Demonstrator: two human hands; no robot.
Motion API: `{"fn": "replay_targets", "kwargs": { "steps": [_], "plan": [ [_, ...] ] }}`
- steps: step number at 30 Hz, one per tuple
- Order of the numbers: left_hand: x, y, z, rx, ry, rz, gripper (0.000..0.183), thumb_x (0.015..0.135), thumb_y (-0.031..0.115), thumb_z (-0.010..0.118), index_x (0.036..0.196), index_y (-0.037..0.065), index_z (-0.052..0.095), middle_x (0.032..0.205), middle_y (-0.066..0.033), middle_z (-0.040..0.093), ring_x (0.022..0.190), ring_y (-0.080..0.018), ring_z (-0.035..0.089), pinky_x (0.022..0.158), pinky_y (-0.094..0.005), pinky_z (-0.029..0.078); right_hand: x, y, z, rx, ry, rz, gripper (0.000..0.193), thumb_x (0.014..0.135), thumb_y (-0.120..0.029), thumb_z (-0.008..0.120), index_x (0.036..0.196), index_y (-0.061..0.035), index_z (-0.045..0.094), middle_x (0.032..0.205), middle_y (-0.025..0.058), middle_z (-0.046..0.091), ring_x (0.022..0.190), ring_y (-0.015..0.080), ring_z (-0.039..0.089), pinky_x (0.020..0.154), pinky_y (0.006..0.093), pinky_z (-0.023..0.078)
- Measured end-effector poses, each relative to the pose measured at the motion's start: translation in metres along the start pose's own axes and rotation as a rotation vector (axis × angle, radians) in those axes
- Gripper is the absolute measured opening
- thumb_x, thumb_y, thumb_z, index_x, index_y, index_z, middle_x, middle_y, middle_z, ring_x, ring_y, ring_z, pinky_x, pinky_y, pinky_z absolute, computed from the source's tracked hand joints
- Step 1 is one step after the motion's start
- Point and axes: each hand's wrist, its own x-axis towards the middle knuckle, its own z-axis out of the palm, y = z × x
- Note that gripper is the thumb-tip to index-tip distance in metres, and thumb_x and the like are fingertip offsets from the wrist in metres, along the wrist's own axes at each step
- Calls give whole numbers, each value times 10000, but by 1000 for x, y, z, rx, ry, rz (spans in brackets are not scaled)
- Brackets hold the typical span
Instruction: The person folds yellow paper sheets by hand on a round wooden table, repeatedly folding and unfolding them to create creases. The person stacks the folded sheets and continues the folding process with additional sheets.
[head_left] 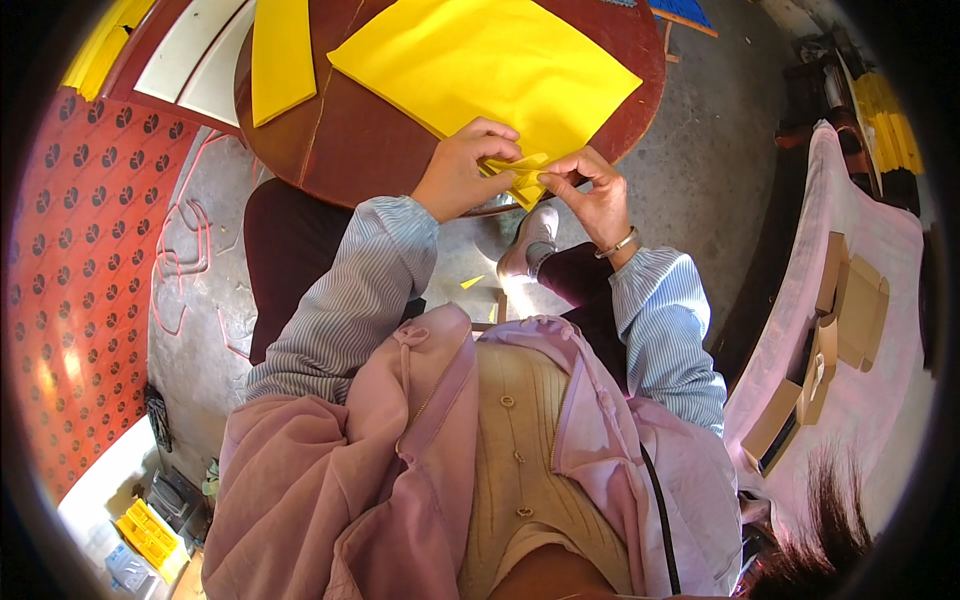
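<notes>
One left hand and one right hand are pinching the near corner of the yellow material, which is lying on the brown surface and overhanging its edge; uneven tugging could be creasing that corner or dragging everything off.

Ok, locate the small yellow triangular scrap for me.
In the head view, the small yellow triangular scrap lies on the grey concrete floor, between the person's dark-trousered legs, just left of the white shoe.
</notes>
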Motion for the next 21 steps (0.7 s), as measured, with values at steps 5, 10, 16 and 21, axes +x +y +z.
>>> {"fn": "replay_targets", "kwargs": {
  "steps": [5,10,16,21],
  "plan": [
    [2,3,8,37,85,-28,162,881,89,822,1025,24,788,1242,-96,717,1104,-206,717,946,-303,576,0,-5,2,31,40,14,132,870,-3,855,963,-20,763,917,13,680,802,85,663,723,241,552],
    [3,1,8,-27,82,-72,153,897,92,815,1030,20,792,1240,-100,719,1090,-209,722,938,-307,587,-1,-8,-1,-49,1,-88,121,878,-1,845,976,-19,778,927,30,688,818,100,685,731,256,570],
    [3,-2,2,-36,29,-55,166,904,47,760,1067,16,771,1269,-94,708,1136,-212,709,971,-309,577,-2,-5,-2,-30,-10,-39,124,877,-16,852,980,-10,784,929,38,712,807,111,702,727,259,576],
    [2,-2,-4,14,-27,1,188,891,41,746,1077,15,759,1281,-95,702,1159,-211,701,979,-317,569,-2,-3,0,6,13,11,118,871,-21,862,952,-18,777,909,22,714,789,93,686,723,247,566]
  ]
}}
